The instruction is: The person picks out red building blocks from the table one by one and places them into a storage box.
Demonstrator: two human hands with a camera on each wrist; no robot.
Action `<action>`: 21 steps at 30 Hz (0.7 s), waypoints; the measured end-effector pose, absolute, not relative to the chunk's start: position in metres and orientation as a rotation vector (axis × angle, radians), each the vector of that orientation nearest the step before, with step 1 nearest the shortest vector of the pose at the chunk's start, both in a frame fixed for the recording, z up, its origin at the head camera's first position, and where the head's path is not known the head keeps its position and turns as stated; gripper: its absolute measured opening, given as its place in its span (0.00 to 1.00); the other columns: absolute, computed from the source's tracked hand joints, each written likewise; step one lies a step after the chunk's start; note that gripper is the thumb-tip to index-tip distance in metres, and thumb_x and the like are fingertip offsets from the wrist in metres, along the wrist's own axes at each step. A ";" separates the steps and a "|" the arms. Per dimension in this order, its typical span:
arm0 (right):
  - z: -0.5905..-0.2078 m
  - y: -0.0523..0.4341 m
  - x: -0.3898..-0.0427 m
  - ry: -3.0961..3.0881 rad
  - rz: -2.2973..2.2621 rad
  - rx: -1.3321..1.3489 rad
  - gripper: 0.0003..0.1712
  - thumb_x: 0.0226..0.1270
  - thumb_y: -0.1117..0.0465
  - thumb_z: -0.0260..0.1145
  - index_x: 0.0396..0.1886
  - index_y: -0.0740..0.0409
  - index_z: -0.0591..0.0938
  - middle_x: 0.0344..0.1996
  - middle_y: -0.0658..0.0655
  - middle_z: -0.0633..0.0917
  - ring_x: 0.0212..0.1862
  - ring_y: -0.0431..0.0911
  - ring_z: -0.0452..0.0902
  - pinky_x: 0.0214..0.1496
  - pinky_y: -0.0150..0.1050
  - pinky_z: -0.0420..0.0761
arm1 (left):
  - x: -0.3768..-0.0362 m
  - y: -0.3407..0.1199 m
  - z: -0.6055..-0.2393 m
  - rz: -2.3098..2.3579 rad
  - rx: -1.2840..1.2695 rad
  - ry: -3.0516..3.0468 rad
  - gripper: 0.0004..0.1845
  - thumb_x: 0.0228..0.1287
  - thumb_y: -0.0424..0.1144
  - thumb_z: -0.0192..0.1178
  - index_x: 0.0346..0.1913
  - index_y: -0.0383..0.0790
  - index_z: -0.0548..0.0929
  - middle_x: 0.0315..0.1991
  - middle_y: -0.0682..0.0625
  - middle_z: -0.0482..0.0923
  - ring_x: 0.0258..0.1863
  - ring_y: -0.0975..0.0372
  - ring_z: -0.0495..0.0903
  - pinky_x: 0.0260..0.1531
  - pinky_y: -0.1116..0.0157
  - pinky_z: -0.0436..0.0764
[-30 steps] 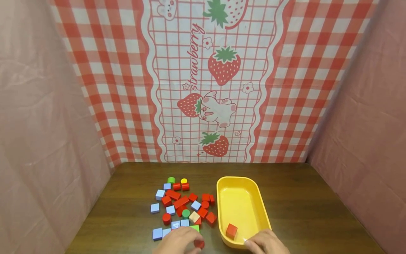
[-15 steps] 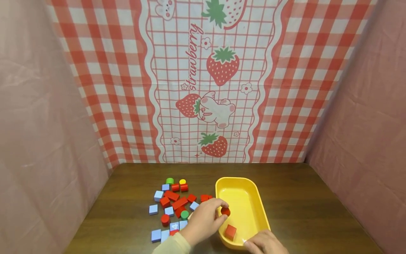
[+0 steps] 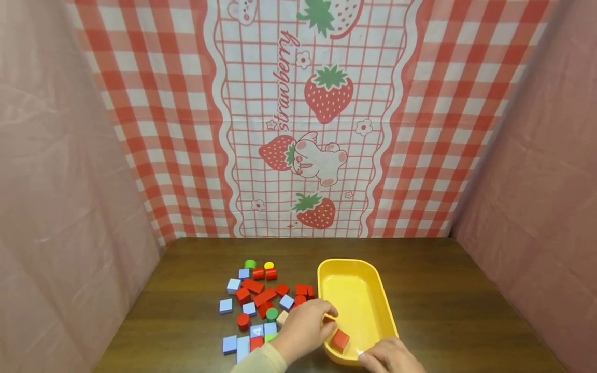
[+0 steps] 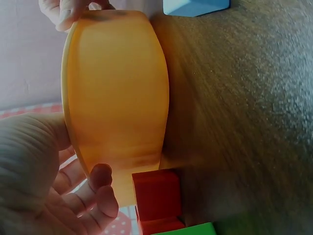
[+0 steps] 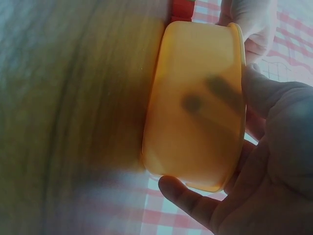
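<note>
My left hand [image 3: 305,327] reaches over the left rim of a yellow plastic tray [image 3: 356,295], its thumb and fingers around a red block [image 3: 329,319] low inside the wall. Most of that block is covered by the fingers, and the tray wall hides it in the left wrist view. Beside it a red cube [image 3: 340,340] lies on the tray floor. At the near right corner my right hand [image 3: 394,356] grips the tray rim, thumb on top. The right wrist view has this hand [image 5: 279,142] around the tray's end wall.
Left of the tray lie scattered wooden blocks: several red ones [image 3: 266,297], several blue ones [image 3: 234,286], green cylinders [image 3: 272,314] and a yellow piece [image 3: 269,266]. Brown tabletop [image 3: 434,300] stretches to the right. A checked cloth [image 3: 172,155] hangs behind.
My left hand picked up a red block from the near table, carried it right and up to the tray, and then lowered it slightly inside. The right hand stayed at the rim.
</note>
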State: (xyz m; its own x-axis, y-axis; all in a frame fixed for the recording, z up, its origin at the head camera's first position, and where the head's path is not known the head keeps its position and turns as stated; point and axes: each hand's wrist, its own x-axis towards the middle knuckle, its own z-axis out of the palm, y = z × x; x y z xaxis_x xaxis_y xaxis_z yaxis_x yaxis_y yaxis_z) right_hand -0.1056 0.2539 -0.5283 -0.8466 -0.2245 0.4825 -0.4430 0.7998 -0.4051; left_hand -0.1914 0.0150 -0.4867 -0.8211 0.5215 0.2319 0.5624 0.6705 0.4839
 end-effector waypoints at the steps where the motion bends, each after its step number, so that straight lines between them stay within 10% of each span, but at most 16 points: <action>1: -0.528 0.254 -0.105 -2.574 0.726 0.498 0.14 0.66 0.52 0.78 0.27 0.24 0.86 0.31 0.24 0.79 0.40 0.27 0.73 0.38 0.32 0.77 | -0.191 0.015 -0.486 -0.849 -0.914 -2.800 0.07 0.66 0.42 0.74 0.46 0.50 0.90 0.41 0.59 0.89 0.38 0.72 0.81 0.41 0.69 0.83; 21: -0.518 0.257 -0.106 -2.830 0.796 0.413 0.10 0.75 0.42 0.69 0.30 0.26 0.88 0.34 0.27 0.81 0.44 0.28 0.73 0.44 0.33 0.79 | -0.206 -0.034 -0.486 -0.639 -0.852 -2.943 0.16 0.67 0.48 0.75 0.54 0.49 0.92 0.52 0.55 0.89 0.55 0.60 0.86 0.58 0.53 0.86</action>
